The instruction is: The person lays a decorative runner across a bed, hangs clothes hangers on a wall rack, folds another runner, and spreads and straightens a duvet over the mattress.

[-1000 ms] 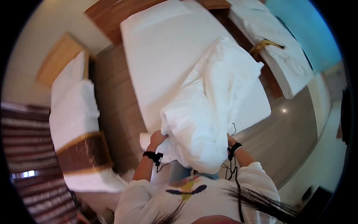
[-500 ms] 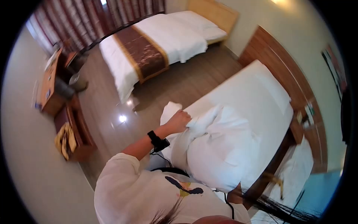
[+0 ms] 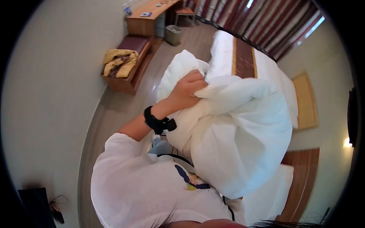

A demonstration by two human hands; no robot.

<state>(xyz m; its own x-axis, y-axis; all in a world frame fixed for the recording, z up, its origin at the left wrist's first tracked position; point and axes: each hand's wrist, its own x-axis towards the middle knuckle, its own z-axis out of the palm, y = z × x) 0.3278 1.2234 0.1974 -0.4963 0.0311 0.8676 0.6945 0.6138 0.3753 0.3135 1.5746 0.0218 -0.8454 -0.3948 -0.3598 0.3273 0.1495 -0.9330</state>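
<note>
A big, puffy white duvet (image 3: 243,140) is bunched up against my chest and fills the middle of the view. My left hand (image 3: 188,89) is closed around a fold near its upper left edge. A black band with a small device (image 3: 159,121) sits on that wrist. Part of the duvet sticks up beyond my knuckles. My right hand does not show; the bundle covers that side. Behind the duvet at the lower right lies a bed (image 3: 268,188) with a white surface.
Another bed (image 3: 262,62) with a brown and gold runner (image 3: 243,57) stands ahead, near striped curtains (image 3: 243,19). To the left are a bench (image 3: 134,44) with a folded yellow-brown cloth (image 3: 121,62), a desk (image 3: 152,10) and a waste bin (image 3: 173,35). A wall runs along my left.
The view has swung right to left, so the near bed now sits low at right and the bench is closer. The duvet is lifted higher, off the near bed, still in my left hand.
</note>
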